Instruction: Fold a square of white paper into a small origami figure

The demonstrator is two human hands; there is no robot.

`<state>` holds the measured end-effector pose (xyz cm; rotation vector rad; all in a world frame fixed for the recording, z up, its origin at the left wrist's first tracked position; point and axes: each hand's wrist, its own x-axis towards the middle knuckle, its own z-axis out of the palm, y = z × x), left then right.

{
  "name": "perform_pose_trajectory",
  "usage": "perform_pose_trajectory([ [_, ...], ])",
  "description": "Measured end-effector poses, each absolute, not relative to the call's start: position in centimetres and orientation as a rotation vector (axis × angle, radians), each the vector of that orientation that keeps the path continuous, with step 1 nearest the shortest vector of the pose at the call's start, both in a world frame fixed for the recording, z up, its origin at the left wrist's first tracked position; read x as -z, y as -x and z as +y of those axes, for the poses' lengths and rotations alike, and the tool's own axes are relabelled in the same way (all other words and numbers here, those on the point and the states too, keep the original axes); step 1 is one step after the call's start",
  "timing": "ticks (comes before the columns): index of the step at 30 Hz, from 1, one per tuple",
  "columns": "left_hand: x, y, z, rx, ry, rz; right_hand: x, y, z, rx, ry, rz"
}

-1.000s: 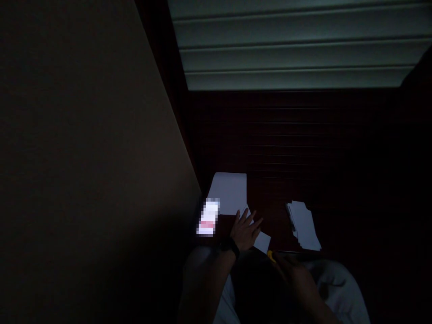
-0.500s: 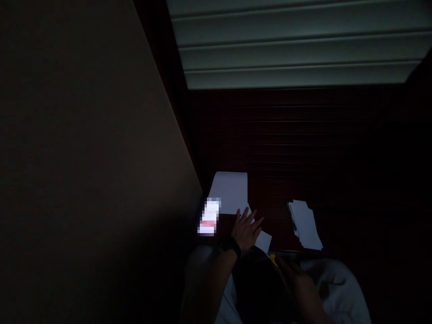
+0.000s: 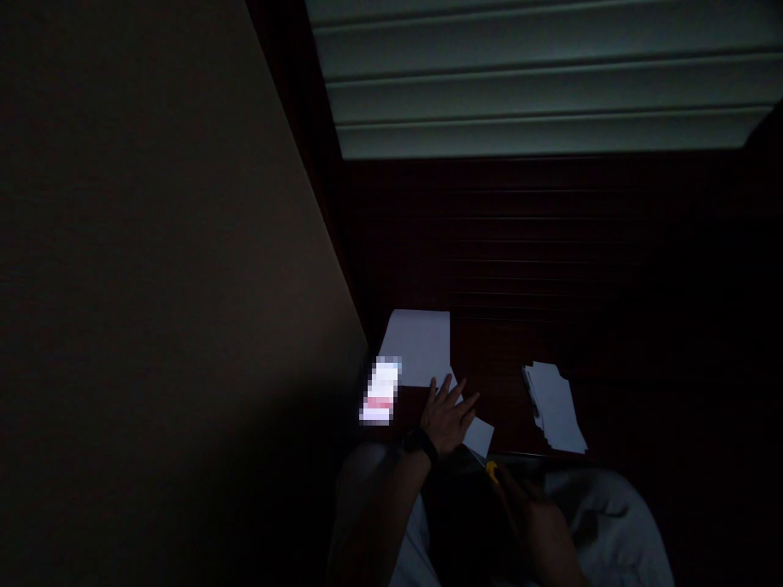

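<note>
My left hand (image 3: 445, 417) lies spread with fingers apart, pressing on a narrow piece of white paper (image 3: 479, 438) near the table's front edge. A dark watch band (image 3: 421, 444) circles that wrist. Just off the paper's lower corner, my right hand (image 3: 538, 518) is closed around a yellow utility knife (image 3: 492, 471). Its thin blade runs up and left, close to the paper's near edge; darkness hides whether they touch. Most of the right hand's fingers are in shadow.
A larger white sheet (image 3: 419, 346) lies farther back, with a lit phone (image 3: 380, 391) at its left side. To the right rests a pile of cut white papers (image 3: 556, 408). A wall (image 3: 183, 244) bounds the left, and pale slats (image 3: 538, 81) the back.
The yellow knife and my right hand have shifted slightly down and left. My left hand stays on the paper.
</note>
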<state>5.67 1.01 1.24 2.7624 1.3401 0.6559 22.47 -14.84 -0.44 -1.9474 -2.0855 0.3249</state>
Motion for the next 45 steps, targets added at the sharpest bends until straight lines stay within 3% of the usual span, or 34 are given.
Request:
perform_pose_trajectory([
  [28, -1.3, -6.3, -0.6, -0.736, -2.554, 1.534, -0.7, -24.0, -13.8, -0.293, 1.923, -2.05],
  [35, -2.2, -2.6, -0.3, -0.633, -2.74, 1.286, -1.1, -24.5, -13.2, -0.379, 1.892, -2.017],
  [45, -1.8, -3.5, -2.1, -0.652, -2.749, 1.362, -1.5, -24.2, -12.4, -0.343, 1.918, -1.985],
])
